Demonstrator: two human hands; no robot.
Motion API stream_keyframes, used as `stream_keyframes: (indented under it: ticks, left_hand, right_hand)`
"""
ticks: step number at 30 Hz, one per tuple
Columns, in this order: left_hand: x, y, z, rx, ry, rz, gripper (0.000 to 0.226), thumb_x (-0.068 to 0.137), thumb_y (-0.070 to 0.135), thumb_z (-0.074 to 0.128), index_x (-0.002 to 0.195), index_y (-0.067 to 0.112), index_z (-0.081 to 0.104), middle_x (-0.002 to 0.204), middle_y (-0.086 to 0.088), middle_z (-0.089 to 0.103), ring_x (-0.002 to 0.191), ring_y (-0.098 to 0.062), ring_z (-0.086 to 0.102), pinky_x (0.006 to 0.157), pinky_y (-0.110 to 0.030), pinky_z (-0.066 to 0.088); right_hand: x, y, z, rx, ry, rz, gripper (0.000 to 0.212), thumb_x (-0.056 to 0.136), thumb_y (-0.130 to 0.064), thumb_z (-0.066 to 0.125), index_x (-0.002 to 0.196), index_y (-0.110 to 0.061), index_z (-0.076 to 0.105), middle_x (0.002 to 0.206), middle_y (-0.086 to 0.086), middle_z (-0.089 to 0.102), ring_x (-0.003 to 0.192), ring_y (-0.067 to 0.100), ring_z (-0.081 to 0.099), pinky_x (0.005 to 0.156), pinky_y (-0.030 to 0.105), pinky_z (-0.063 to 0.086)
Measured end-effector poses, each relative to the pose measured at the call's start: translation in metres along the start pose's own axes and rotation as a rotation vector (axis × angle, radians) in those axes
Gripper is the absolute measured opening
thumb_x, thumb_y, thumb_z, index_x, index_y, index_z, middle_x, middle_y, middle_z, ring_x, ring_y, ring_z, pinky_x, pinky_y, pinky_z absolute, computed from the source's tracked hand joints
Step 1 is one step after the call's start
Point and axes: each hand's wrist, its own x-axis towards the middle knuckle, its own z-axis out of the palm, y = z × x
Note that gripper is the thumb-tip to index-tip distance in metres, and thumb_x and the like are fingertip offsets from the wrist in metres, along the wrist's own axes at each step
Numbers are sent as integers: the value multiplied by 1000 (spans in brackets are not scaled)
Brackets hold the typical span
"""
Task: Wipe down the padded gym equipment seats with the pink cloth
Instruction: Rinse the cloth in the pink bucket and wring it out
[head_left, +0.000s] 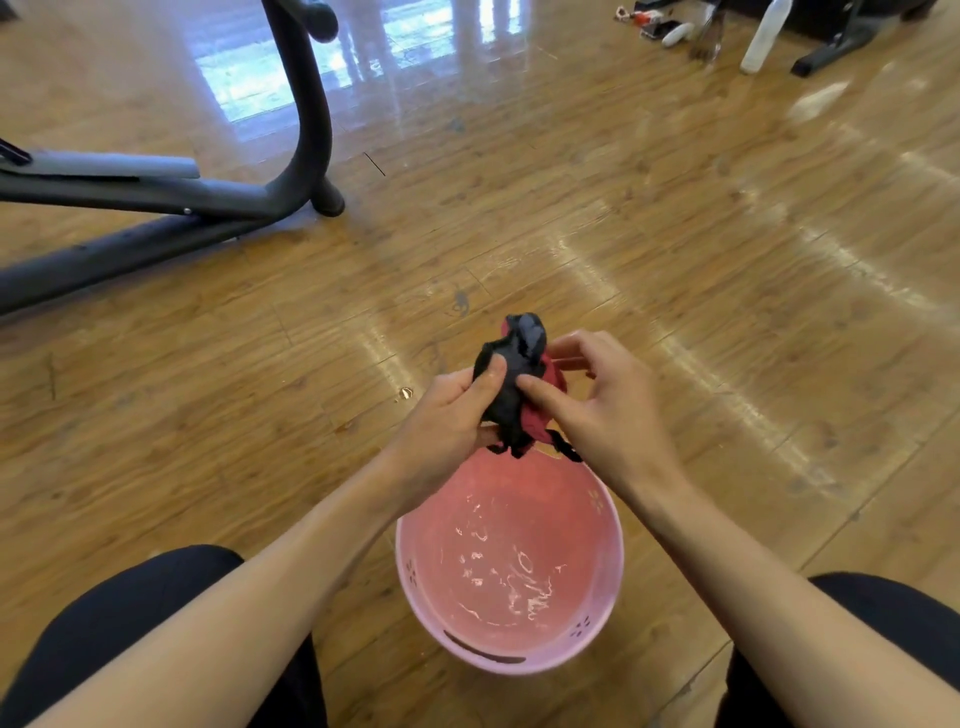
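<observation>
a: where is the cloth (519, 387) right now?
b: bunched up between both hands, held just above the far rim of the pink basin (415, 582), which sits on the wooden floor (675, 260) between the person's knees. it looks dark on the outside with pink-red showing behind.
a: and each grip?
b: the left hand (447, 415) has its fingers curled round the wad, thumb pressed on top. the right hand (597, 400) pinches the cloth's right side with thumb and fingertips.
a: anything in the basin?
b: shallow water glints in it.
a: what else is around?
b: a dark gym machine frame (249, 202) at far left; a white bottle (763, 36) at far right.
</observation>
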Motion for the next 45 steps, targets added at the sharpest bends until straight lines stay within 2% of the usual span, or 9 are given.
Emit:
stream_keyframes:
  ticks: [5, 10, 13, 20, 25, 29, 33, 39, 45]
  left_hand:
    - [3, 2, -6, 139, -6, 79, 26, 109, 16, 45, 115, 14, 70, 106, 3, 80, 107, -16, 74, 91, -28, 59]
    - [11, 5, -20, 246, -40, 212, 27, 107, 5, 53, 123, 23, 63, 114, 11, 73, 110, -6, 68, 94, -27, 56]
    - [13, 7, -27, 308, -179, 226, 47, 92, 3, 65, 131, 28, 59, 125, 11, 70, 122, -9, 63, 106, -34, 52]
    - [17, 23, -60, 421, 66, 317, 30, 82, 7, 71, 112, 5, 73, 110, -19, 74, 103, -19, 68, 95, -49, 55]
    - [14, 39, -73, 489, 196, 534, 32, 78, -11, 71, 94, 14, 82, 102, 11, 75, 104, -9, 68, 90, -29, 54]
    - [7, 59, -78, 509, 266, 689, 39, 81, -18, 75, 115, -1, 73, 120, -3, 69, 107, -15, 68, 91, -27, 57]
    - [6, 57, -82, 569, 398, 711, 44, 82, -17, 74, 114, 13, 74, 104, -3, 72, 93, -7, 69, 80, -23, 58]
    - [10, 54, -78, 514, 318, 447, 39, 85, -17, 71, 89, 21, 75, 80, 14, 77, 76, -1, 72, 74, -17, 57]
    - [12, 31, -49, 196, 223, 65, 36, 89, -24, 57, 109, 2, 73, 102, -13, 78, 89, -20, 74, 73, -25, 60]
  right_hand:
    - [8, 4, -9, 165, 22, 65, 14, 92, -9, 69, 87, -20, 75, 89, -4, 70, 84, 4, 67, 67, 17, 51]
    - [21, 13, -9, 476, -12, 427, 21, 92, -26, 51, 97, -8, 59, 86, 8, 68, 77, 21, 63, 79, 50, 52]
    - [24, 13, -6, 644, -127, 542, 36, 91, -38, 62, 110, -7, 64, 90, 6, 70, 80, 15, 65, 73, 31, 51]
    - [32, 29, -37, 765, -299, 509, 39, 82, 21, 59, 112, -2, 67, 102, 13, 75, 94, 22, 70, 75, 27, 56]
    - [38, 30, -54, 597, -112, 119, 38, 78, 24, 57, 91, -8, 74, 94, 2, 77, 90, 17, 71, 80, 26, 55]
    - [41, 30, -74, 603, -131, -22, 59, 69, 34, 45, 61, -18, 71, 99, 6, 77, 93, 22, 70, 76, 28, 56]
    - [39, 34, -81, 370, -225, -26, 51, 73, 33, 45, 88, -3, 77, 95, 8, 77, 95, 17, 70, 86, 24, 53]
    - [43, 33, -82, 438, -265, 93, 43, 68, 2, 50, 99, -9, 78, 108, 12, 74, 102, 32, 63, 89, 38, 43]
    - [39, 17, -49, 292, -74, 42, 47, 82, -2, 75, 117, -33, 72, 84, 13, 70, 73, 39, 63, 71, 56, 54]
